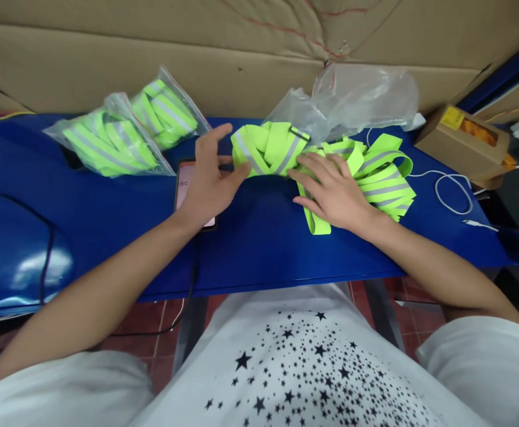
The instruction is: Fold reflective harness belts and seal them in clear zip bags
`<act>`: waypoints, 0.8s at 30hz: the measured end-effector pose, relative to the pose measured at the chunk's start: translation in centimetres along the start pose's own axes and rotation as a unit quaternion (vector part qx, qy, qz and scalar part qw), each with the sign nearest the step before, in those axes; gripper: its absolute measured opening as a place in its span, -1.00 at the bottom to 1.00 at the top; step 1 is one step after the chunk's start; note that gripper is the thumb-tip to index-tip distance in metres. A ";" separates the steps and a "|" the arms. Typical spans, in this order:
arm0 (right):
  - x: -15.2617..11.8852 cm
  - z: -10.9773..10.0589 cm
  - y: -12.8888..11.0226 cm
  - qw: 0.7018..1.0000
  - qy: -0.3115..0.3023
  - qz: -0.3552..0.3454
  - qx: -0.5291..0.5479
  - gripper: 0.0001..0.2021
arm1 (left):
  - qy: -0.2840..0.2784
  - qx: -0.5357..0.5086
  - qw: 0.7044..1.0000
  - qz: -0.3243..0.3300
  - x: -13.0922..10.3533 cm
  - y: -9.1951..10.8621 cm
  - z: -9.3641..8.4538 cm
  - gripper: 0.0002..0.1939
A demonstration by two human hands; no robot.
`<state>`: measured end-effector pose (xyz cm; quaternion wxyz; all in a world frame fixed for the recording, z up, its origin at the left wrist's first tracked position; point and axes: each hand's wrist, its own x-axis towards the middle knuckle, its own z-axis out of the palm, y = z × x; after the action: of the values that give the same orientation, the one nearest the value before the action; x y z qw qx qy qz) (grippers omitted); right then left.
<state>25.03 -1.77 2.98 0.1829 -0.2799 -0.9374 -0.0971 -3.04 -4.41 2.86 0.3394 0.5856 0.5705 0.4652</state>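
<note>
One folded strap (266, 149), long axis side to side, was bracketed by left hand (212, 181) and right hand (334, 190), fingers of both spread.

At 12 o'clock the folded strap (266, 148) is neon yellow-green, grey-striped, like the bagged straps (108, 142) at 10. The table (259, 249) is blue; the shirt (303, 379) at 6, white with black stars (243, 360); the box (439, 139) at 2, brown with a yellow label (452, 117).
</note>
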 end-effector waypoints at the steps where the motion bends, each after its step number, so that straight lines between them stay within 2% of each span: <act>1: 0.0 0.1 -0.2 1.000 -0.030 -0.008 -0.002 -0.54 | -0.005 0.056 0.998 0.038 -0.2 0.1 0.0 -0.34; 3: -0.1 0.1 -0.1 0.999 -0.054 -0.007 -0.005 -0.59 | -0.005 0.176 0.976 0.128 -0.7 0.4 0.2 -0.41; 5: -0.1 -0.1 0.2 0.998 -0.056 -0.006 -0.002 -0.59 | -0.027 0.266 0.946 0.181 -1.2 0.8 0.5 -0.46; 7: -0.1 -0.3 0.3 0.998 -0.062 -0.004 0.000 -0.59 | -0.027 0.331 0.924 0.189 -1.6 1.2 0.5 -0.49; 9: 0.0 -0.4 0.3 0.998 -0.067 0.000 0.000 -0.59 | -0.004 0.369 0.915 0.161 -1.5 1.7 0.0 -0.51; 11: 0.0 -0.4 0.2 0.998 -0.068 0.004 -0.001 -0.59 | 0.034 0.389 0.910 0.138 -0.9 2.3 -1.2 -0.49; 16: 0.0 -0.1 0.2 0.998 -0.056 -0.001 -0.005 -0.59 | 0.125 0.431 0.875 0.181 1.4 3.4 -5.9 -0.32; 18: -0.1 0.0 0.2 0.999 -0.054 -0.001 -0.006 -0.59 | 0.150 0.454 0.862 0.167 2.1 3.1 -7.8 -0.23; 20: -0.1 0.0 0.3 0.999 -0.054 0.000 -0.006 -0.59 | 0.164 0.454 0.865 0.138 2.7 2.0 -9.2 -0.18; 24: -0.1 0.1 0.3 0.999 -0.052 0.001 -0.004 -0.60 | 0.141 0.338 0.924 0.105 4.0 -2.1 -10.9 -0.18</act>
<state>25.28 -1.54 2.88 0.1330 -0.2861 -0.9450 -0.0860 -14.31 -1.67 5.24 -0.0139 0.6505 0.6709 0.3557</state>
